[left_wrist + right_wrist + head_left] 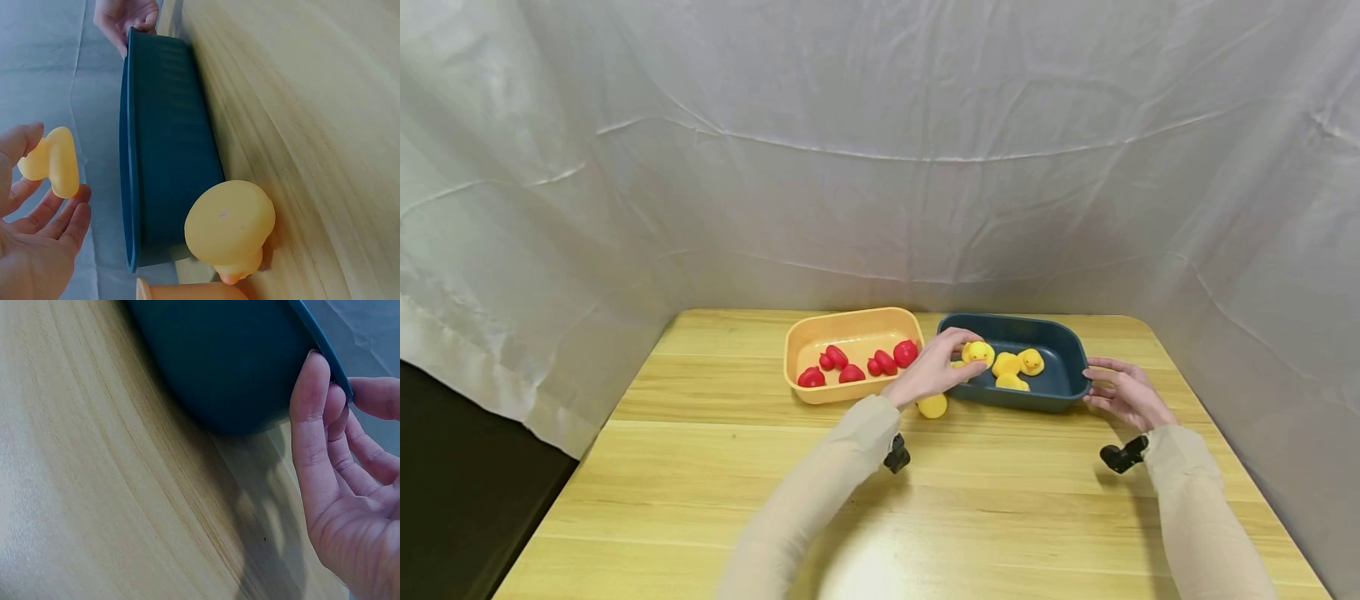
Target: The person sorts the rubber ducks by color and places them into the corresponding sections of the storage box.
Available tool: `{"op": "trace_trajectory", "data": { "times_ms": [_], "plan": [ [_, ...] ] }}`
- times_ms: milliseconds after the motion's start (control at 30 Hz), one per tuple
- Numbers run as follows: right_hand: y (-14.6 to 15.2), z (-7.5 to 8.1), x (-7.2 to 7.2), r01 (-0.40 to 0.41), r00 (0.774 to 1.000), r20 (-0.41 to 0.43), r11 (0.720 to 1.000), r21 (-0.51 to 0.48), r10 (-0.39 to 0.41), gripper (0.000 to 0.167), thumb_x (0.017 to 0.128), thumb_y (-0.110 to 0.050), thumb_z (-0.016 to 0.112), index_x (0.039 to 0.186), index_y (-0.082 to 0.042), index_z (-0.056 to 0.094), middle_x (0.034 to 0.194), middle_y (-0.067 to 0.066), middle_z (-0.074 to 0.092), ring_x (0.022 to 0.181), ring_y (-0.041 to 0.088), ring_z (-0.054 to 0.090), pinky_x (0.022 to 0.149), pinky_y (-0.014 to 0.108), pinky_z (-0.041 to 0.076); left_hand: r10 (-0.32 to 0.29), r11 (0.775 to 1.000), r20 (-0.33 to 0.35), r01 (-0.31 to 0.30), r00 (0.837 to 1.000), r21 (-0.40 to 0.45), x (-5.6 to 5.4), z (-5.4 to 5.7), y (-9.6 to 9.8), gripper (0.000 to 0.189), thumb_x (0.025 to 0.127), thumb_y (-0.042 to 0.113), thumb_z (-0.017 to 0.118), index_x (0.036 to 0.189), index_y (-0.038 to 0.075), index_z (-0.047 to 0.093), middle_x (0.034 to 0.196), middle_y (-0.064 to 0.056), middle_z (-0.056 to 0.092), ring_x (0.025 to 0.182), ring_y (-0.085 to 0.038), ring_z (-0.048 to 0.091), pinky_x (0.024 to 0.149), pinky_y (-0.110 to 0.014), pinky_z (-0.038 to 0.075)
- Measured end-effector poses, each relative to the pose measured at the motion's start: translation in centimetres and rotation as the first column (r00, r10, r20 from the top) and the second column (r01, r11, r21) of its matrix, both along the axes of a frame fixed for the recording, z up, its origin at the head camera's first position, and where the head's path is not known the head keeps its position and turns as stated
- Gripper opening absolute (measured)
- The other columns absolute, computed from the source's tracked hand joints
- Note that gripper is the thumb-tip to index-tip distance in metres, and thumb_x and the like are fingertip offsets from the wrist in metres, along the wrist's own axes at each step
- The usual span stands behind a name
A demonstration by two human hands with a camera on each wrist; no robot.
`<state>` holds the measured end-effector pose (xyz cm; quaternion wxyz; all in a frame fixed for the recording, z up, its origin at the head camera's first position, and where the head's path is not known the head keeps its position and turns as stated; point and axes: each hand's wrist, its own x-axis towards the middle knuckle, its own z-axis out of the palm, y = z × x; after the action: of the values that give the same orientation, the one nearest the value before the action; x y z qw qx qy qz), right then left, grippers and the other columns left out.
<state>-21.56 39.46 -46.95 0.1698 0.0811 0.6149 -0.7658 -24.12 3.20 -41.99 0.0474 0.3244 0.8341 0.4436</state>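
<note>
My left hand point(932, 368) holds a yellow rubber duck point(979, 353) between thumb and fingers, above the left part of a dark blue bin point(1060, 405). In the left wrist view, that duck point(64, 164) is pinched clear of the bin's rim. Several more yellow ducks point(1032, 362) lie inside the bin. Another duck point(932, 407) is on the table outside the bin's front left corner, tipped over with its flat base showing in the left wrist view. At the bin's right end, my right hand point(1126, 396) pinches the rim, thumb against the outer wall.
Left of the blue bin stands an orange bin point(855, 325) with several red toy pieces point(852, 373) in it. Both bins are near the back edge of the wooden table point(1000, 517). A pale curtain point(880, 167) hangs behind and at the sides.
</note>
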Motion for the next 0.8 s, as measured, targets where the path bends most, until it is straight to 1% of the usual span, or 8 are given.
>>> {"op": "trace_trajectory", "data": {
  "times_ms": [133,300,467,600,800],
  "plan": [
    [0.0,0.0,0.1,-0.002,1.000,-0.006,1.000,-0.004,0.002,0.017,0.103,-0.011,0.055,0.112,-0.023,0.061,0.096,-0.001,0.066,0.078,0.014,0.067,0.074,0.028,0.063,0.019,0.999,-0.025,-0.020,1.000,-0.041,-0.3,-0.1,0.5,0.042,0.096,0.028,0.069,0.133,0.009,0.060,0.138,-0.009,0.057,0.123,-0.025,0.060,0.108,-0.032,0.052],
    [0.0,0.1,0.1,0.001,1.000,0.001,1.000,-0.002,-0.001,0.017,0.103,-0.011,0.055,0.112,-0.024,0.062,0.096,-0.002,0.065,0.078,0.014,0.067,0.074,0.027,0.063,0.033,0.998,-0.048,-0.035,0.998,-0.058,-0.8,-0.6,1.1,0.042,0.096,0.027,0.069,0.133,0.008,0.060,0.138,-0.009,0.058,0.122,-0.025,0.060,0.107,-0.030,0.052],
    [0.0,0.1,0.1,0.003,1.000,0.005,1.000,0.002,-0.003,0.017,0.103,-0.011,0.055,0.113,-0.024,0.061,0.096,-0.001,0.064,0.078,0.014,0.068,0.074,0.027,0.063,0.048,0.996,-0.039,-0.050,0.998,-0.072,-1.0,-0.7,1.7,0.042,0.097,0.024,0.069,0.134,0.006,0.060,0.139,-0.011,0.058,0.122,-0.026,0.061,0.107,-0.029,0.052],
    [0.0,0.1,0.1,0.003,1.000,0.007,1.000,0.001,-0.003,0.017,0.103,-0.011,0.056,0.114,-0.023,0.060,0.096,-0.001,0.065,0.079,0.014,0.067,0.074,0.027,0.063,0.061,0.995,-0.029,-0.063,0.998,-0.083,-1.0,-0.8,1.9,0.042,0.097,0.024,0.069,0.134,0.007,0.060,0.139,-0.011,0.058,0.122,-0.026,0.061,0.107,-0.028,0.052],
    [0.0,0.1,0.1,0.001,1.000,0.004,1.000,-0.001,-0.001,0.017,0.103,-0.011,0.056,0.114,-0.023,0.060,0.097,-0.002,0.065,0.079,0.014,0.067,0.075,0.027,0.063,0.071,0.993,-0.020,-0.073,0.997,-0.090,-1.2,-0.9,2.1,0.042,0.096,0.023,0.069,0.134,0.007,0.060,0.139,-0.011,0.057,0.123,-0.026,0.060,0.108,-0.030,0.052]
  ]
}}
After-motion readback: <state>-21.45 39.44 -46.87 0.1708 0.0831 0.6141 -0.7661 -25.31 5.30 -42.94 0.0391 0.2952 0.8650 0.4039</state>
